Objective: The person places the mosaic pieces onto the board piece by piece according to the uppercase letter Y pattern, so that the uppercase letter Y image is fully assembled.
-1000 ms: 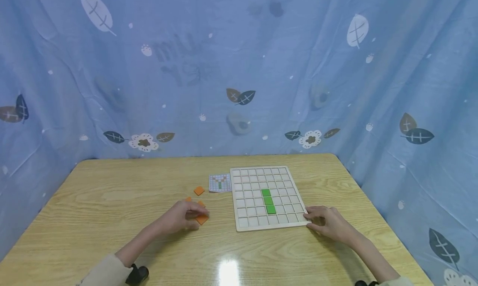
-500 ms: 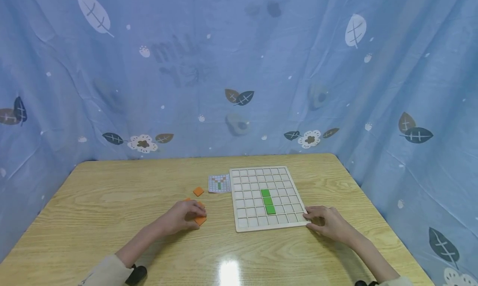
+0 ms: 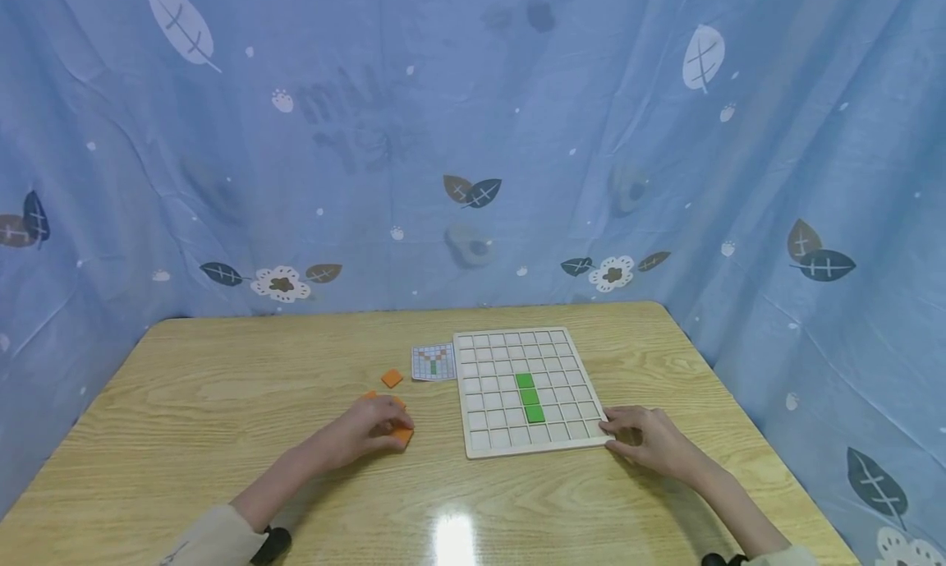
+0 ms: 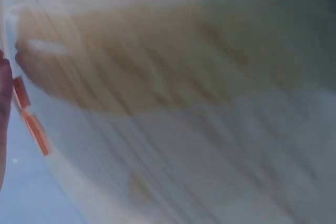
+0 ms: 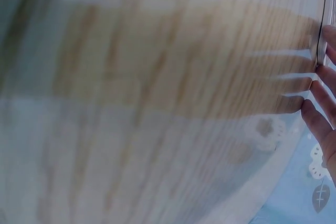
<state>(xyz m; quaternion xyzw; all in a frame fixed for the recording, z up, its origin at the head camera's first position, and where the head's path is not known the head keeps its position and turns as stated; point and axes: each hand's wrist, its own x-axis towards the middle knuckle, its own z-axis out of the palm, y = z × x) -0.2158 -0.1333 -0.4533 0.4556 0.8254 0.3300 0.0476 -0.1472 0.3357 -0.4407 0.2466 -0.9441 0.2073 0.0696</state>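
In the head view my left hand [image 3: 364, 430] pinches an orange square tile [image 3: 402, 435] at the table between thumb and fingers. More orange tiles lie just behind its knuckles, partly covered by the hand, and one orange tile [image 3: 392, 378] sits apart, farther back. My right hand [image 3: 650, 441] holds the near right corner of a pale wooden grid board [image 3: 539, 449], thumb and fingers around its edge. Three green tiles [image 3: 530, 398] fill a column of cells near the board's middle. At the left wrist view's edge, two orange tiles [image 4: 37, 134] show beside part of the hand.
A small printed card [image 3: 433, 362] with a grid picture of orange and green squares lies against the board's left side. The wooden table [image 3: 244, 369] reaches back to a blue patterned curtain [image 3: 399, 139]. A light glare spot shows at the front.
The left hand's fingers have closed in on the near orange tile, which has shifted slightly right. The right hand and board have stayed in place.
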